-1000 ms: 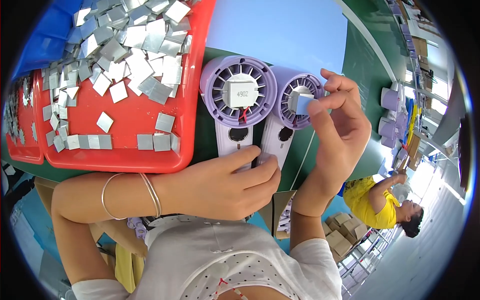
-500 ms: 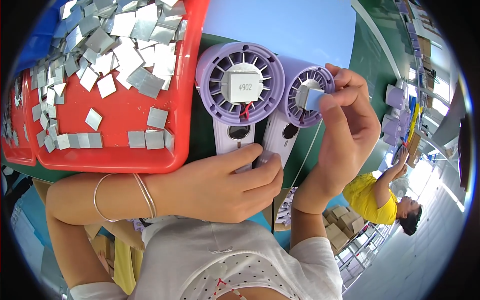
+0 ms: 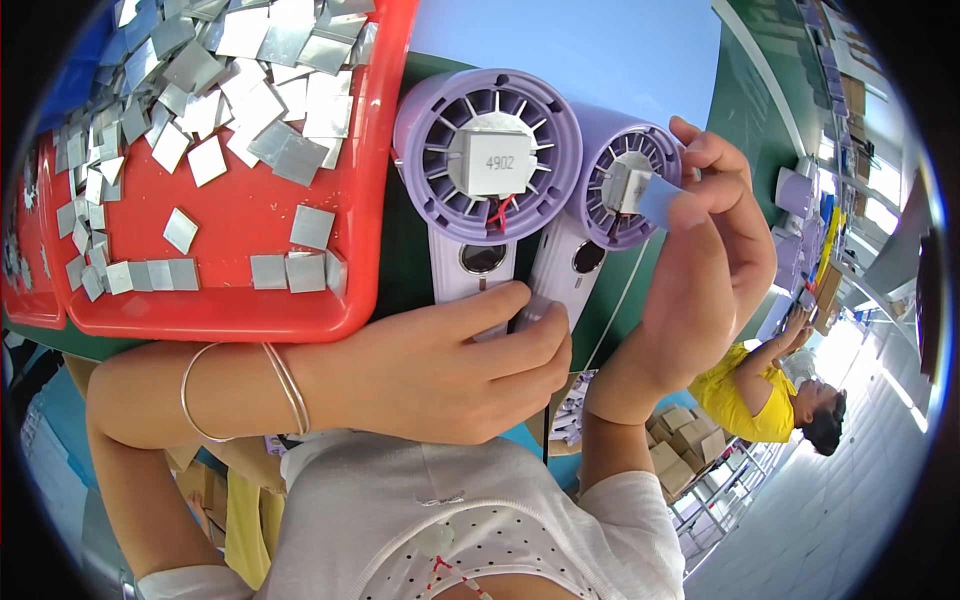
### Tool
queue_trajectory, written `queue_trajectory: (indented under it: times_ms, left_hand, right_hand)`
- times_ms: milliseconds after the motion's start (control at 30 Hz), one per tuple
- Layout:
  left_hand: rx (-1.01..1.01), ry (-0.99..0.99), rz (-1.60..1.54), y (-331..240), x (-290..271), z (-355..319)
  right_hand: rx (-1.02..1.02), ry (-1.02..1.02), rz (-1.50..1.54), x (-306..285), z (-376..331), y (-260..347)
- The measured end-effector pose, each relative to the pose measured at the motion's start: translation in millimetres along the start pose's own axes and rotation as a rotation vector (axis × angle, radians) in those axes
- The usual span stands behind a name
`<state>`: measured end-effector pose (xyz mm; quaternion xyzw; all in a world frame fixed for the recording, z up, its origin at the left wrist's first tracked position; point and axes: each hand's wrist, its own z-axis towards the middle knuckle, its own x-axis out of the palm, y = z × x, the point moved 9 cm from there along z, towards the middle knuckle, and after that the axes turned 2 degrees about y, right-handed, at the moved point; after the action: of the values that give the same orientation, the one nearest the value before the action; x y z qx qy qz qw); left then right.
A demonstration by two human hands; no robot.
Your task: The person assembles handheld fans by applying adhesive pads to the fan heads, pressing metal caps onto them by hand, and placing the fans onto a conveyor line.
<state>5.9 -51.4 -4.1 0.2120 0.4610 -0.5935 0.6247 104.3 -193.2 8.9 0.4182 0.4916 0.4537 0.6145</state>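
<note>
Two purple handheld fans lie side by side, their round heads facing me. The left fan (image 3: 425, 125) has a white square plate (image 3: 500, 165) in the middle of its finned head, with red wire below it. A similar square plate sits in the right fan (image 3: 598, 130), seen at an angle. My left hand (image 3: 465, 370) is closed over the lower handles of both fans. Thumb and fingers of my right hand (image 3: 710, 260) pinch a small blue film (image 3: 657, 203) at the right fan's plate; whether the film still touches it I cannot tell.
A red tray (image 3: 250, 325) holding many loose silvery square plates (image 3: 195, 70) stands to the left. Behind the fans lies a pale blue sheet (image 3: 580, 50) on the green table (image 3: 735, 100). Cardboard boxes (image 3: 685, 440) and a person in yellow (image 3: 750, 400) are off to the right.
My right hand has drawn slightly right with the blue film, and more of the right fan's plate face shows. My left hand keeps its place on the handles.
</note>
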Motion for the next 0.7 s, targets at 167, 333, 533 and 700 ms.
queue_trajectory:
  times_ms: [167,333,533,700]
  left_hand:
    - [0.004,0.0,-0.006,0,1,-1]
    - [-0.006,-0.008,-0.008,0,0,-2]
    - [-0.003,-0.01,0.001,0,1,-1]
    - [-0.01,-0.013,-0.007,0,1,0]
  right_hand:
    - [-0.013,0.003,0.052,1,1,0]
    - [-0.185,0.115,-0.301,20,-4,15]
    - [-0.126,0.029,-0.258,12,-1,10]
    - [-0.086,0.022,-0.197,10,0,6]
